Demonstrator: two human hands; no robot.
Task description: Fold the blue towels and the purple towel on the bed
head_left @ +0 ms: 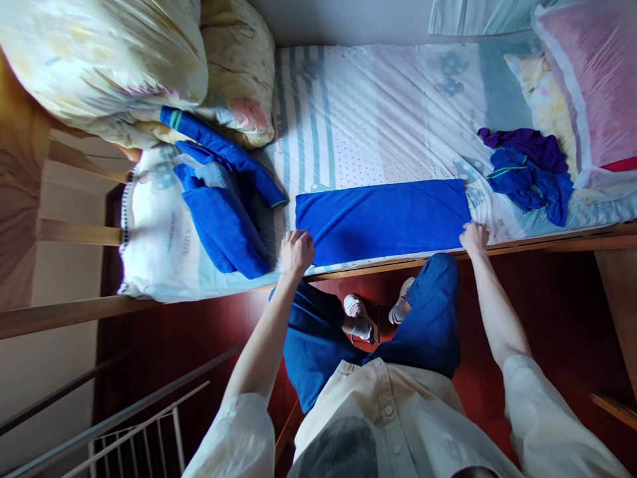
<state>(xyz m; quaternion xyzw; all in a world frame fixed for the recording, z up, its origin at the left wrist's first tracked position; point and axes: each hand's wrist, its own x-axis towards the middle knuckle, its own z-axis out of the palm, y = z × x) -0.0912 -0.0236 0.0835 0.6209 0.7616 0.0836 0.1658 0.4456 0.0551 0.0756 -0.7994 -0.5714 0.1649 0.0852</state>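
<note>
1. The cloth [383, 222], blue, lies flat as a long strip along the near edge of the bed [383, 113], probably set there because the mattress gives firm backing within easy reach of both arms.
2. The left hand [297, 251] is at its near left corner, fingers curled together and seemingly pinching the edge; the tips are hidden.
3. The right hand [475, 238] is at the right end, near the lower corner, fingers bent in and apparently pinching the hem. Gripping opposite ends likely keeps the strip taut and straight; only faint creases show.
4. Left of the cloth, a blue pile [223, 242] lies loosely, apart from the strip, perhaps to leave working room.
5. To the right, a crumpled blue bundle [530, 182] touches a purple cloth [530, 146], both beside the pink pillow [592, 86].
6. Bulky bedding [104, 53] sits at the far left, away from the hands.
</note>
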